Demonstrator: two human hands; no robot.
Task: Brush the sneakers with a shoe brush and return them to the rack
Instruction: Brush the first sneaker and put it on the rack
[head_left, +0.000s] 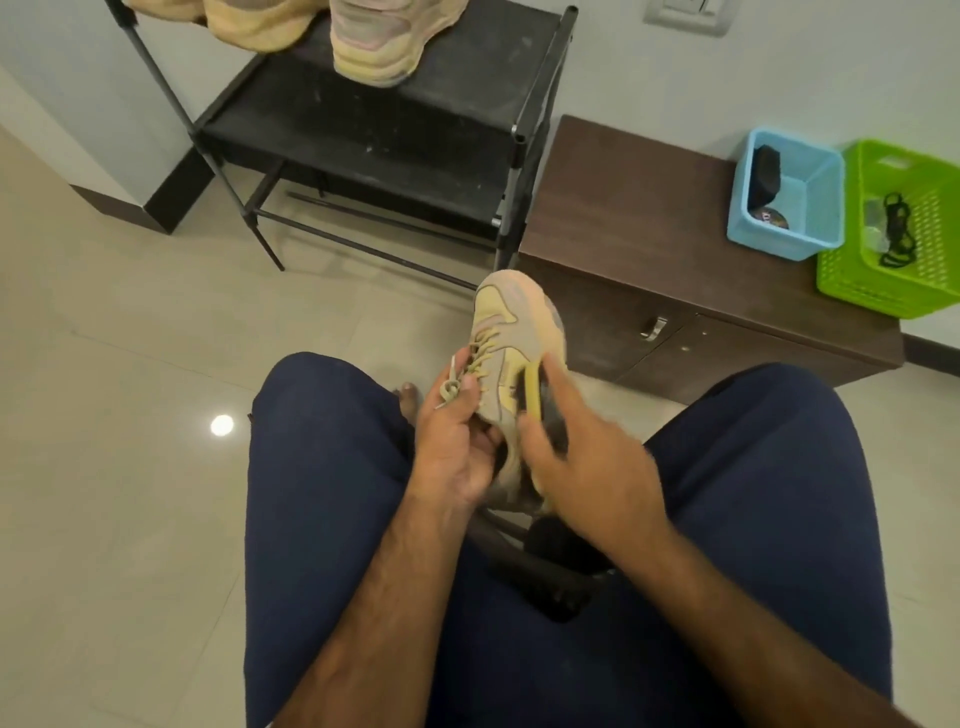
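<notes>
A beige and yellow sneaker (511, 322) is held up between my knees, toe pointing away from me. My left hand (457, 447) grips it at the heel and tongue, thumb by the laces. My right hand (582, 452) holds a shoe brush (535, 389) with a yellow back, its dark bristles against the sneaker's right side. The hand is blurred. On the black shoe rack (395, 119) ahead stand a matching sneaker (376, 44) and a tan shoe (254, 23), both cut off by the frame's top edge.
A low brown cabinet (649, 249) stands right of the rack. On it sit a blue basket (784, 197) with dark items and a green basket (893, 234) holding laces. My legs in dark blue trousers fill the foreground, over a black chair part. Pale tiled floor lies to the left.
</notes>
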